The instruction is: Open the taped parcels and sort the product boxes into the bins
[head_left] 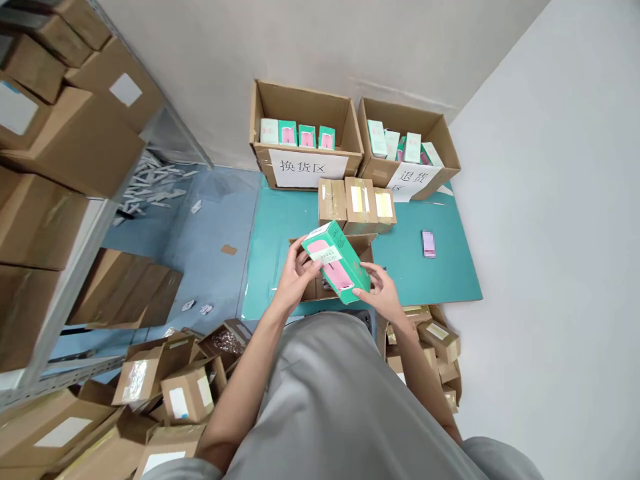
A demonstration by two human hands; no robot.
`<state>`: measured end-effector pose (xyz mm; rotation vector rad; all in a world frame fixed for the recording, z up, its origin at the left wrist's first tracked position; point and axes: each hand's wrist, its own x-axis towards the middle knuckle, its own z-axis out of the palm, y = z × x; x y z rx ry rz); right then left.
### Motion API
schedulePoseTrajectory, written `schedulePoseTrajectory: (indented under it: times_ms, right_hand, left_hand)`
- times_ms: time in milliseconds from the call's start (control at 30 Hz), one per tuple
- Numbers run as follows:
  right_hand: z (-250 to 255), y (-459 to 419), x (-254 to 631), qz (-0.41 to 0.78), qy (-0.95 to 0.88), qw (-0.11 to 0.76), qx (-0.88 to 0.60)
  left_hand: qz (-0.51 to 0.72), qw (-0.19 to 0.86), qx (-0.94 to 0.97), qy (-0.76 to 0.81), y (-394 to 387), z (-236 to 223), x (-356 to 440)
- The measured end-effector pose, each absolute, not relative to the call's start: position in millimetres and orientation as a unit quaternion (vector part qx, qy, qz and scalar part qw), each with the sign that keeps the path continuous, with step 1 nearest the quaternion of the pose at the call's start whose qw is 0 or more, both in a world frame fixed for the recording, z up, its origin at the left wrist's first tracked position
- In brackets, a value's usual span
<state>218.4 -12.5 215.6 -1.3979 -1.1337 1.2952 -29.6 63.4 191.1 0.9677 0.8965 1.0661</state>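
Observation:
A green box with a pink printed front (337, 272) is held tilted between my two hands, above the near edge of the table. My left hand (295, 275) grips its upper left end, with the thumb across the front. My right hand (381, 291) holds the lower right end between thumb and fingers. Beneath it, an open cardboard box (311, 291) stands on the teal table; its contents are mostly hidden by the green box and my hands.
Two labelled cartons, one left (309, 167) and one right (415, 179), hold several green and white boxes at the back. Three small taped parcels (361, 203) stand before them. A phone-like object (429, 244) lies right. Cardboard boxes (187, 393) crowd the floor; a loaded shelf (65, 267) stands left.

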Motion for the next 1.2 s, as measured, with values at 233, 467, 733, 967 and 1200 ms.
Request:
schedulePoseTrajectory:
  times_ms: [233, 467, 733, 967, 1200]
  right_hand:
    - [194.7, -28.3, 194.9, 0.546, -0.399, 0.46, -0.576]
    - [195.1, -37.6, 186.2, 0.508, -0.443, 0.406, -0.618]
    - [189.3, -23.9, 169.5, 0.533, -0.366, 0.514, -0.564]
    - [199.5, 2.9, 163.2, 0.536, -0.311, 0.564, -0.546]
    - [205.2, 12.7, 149.9, 0.505, -0.358, 0.56, -0.55]
  left_hand:
    - [0.477, 0.613, 0.471, 0.418, 86.3, 191.0, -15.9]
    - [0.469, 0.603, 0.462, 0.451, 91.9, 184.9, -11.9]
    - [0.458, 0.633, 0.454, 0.428, 78.2, 186.5, -29.4]
    - [0.394, 0.704, 0.399, 0.435, 20.7, 179.8, -27.8]
    - [0.489, 0.65, 0.353, 0.463, 19.4, 175.9, -12.4]
